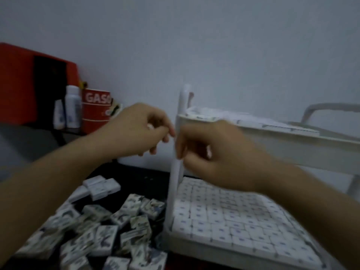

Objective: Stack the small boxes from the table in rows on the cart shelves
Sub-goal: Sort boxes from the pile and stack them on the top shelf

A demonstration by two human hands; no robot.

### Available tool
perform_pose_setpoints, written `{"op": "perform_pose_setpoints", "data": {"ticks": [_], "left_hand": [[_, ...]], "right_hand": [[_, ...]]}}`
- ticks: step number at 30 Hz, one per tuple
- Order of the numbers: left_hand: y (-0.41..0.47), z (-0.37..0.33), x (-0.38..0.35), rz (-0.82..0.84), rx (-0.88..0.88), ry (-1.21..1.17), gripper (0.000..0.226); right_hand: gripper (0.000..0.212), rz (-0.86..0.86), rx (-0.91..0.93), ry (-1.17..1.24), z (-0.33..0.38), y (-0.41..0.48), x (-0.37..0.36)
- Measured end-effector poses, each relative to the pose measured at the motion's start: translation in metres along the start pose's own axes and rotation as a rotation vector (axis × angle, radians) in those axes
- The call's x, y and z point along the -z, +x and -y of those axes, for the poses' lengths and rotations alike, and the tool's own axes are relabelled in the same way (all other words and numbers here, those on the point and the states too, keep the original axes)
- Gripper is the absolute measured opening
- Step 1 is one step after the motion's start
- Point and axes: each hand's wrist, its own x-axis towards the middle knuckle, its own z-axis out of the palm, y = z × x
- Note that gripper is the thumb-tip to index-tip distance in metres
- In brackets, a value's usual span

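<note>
hands raised by the cart post (pixel 176 172)
your left hand (pixel 144 127) and right hand (pixel 220 152) are curled; cannot tell what they hold. lower shelf (pixel 194 250) looks full, so boxes (pixel 101 230) go higher.

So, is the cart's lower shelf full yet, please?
Full where visible: small white boxes cover the white plastic lower shelf in tight rows.

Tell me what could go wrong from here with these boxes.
The left hand and right hand crowd the cart post; a bump could jolt the tight rows on the lower shelf. The left forearm crosses above the loose pile of boxes and might scatter it.
</note>
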Motion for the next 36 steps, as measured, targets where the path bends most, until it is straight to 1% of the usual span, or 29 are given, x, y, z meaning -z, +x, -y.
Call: {"op": "perform_pose_setpoints", "data": {"ticks": [1,3,5,7,9,12,14,16,19,21,23,24,26,28,29,31,33,35,36], "left_hand": [[-0.016,0.02,0.003,-0.003,0.051,0.025,0.028],[-0.043,0.067,0.011,-0.022,0.186,0.091,0.026],[-0.067,0.117,0.02,-0.008,0.348,0.15,0.024],[-0.093,0.166,0.029,0.021,0.48,0.19,0.023],[-0.115,0.204,0.034,0.008,0.569,0.186,0.024],[-0.136,0.251,0.039,-0.033,0.654,0.206,0.027],[-0.138,0.273,0.035,-0.024,0.668,0.253,0.025],[-0.134,0.289,0.025,-0.003,0.654,0.264,0.021],[-0.114,0.309,0.008,0.045,0.558,0.326,0.02],[-0.093,0.323,-0.005,0.111,0.471,0.423,0.026],[-0.072,0.335,-0.019,0.162,0.442,0.541,0.029],[-0.063,0.341,-0.025,0.185,0.459,0.608,0.032],[-0.05,0.352,-0.033,0.244,0.501,0.719,0.04],[-0.041,0.361,-0.038,0.324,0.501,0.776,0.048],[-0.038,0.365,-0.038,0.365,0.498,0.784,0.05],[-0.034,0.37,-0.036,0.43,0.482,0.787,0.052],[-0.032,0.372,-0.033,0.464,0.442,0.786,0.054],[-0.032,0.371,-0.031,0.476,0.408,0.746,0.055],[-0.033,0.37,-0.03,0.486,0.405,0.71,0.056]], "right_hand": [[0.01,0.073,0.026,0.003,0.01,0.004,-0.022],[0.024,0.201,0.052,0.009,0.023,0.015,-0.068],[0.036,0.291,0.017,0.042,0.028,0.03,-0.115],[0.042,0.308,-0.051,0.077,0.027,0.046,-0.163],[0.046,0.316,-0.156,0.116,0.017,0.059,-0.209],[0.044,0.368,-0.326,0.183,0.001,0.087,-0.277],[0.043,0.365,-0.432,0.188,-0.012,0.109,-0.313],[0.049,0.328,-0.537,0.234,-0.026,0.128,-0.341],[0.059,0.354,-0.618,0.246,-0.043,0.148,-0.372],[0.059,0.381,-0.646,0.216,-0.053,0.159,-0.388],[0.061,0.38,-0.726,0.218,-0.063,0.171,-0.4],[0.063,0.401,-0.77,0.209,-0.068,0.176,-0.405],[0.067,0.5,-0.808,0.166,-0.077,0.182,-0.413],[0.064,0.576,-0.792,0.128,-0.082,0.181,-0.42],[0.06,0.58,-0.779,0.122,-0.084,0.181,-0.422],[0.05,0.543,-0.754,0.14,-0.087,0.182,-0.423],[0.041,0.479,-0.761,0.219,-0.089,0.183,-0.419],[0.042,0.392,-0.794,0.313,-0.09,0.181,-0.41],[0.045,0.359,-0.794,0.323,-0.09,0.179,-0.405]]}}
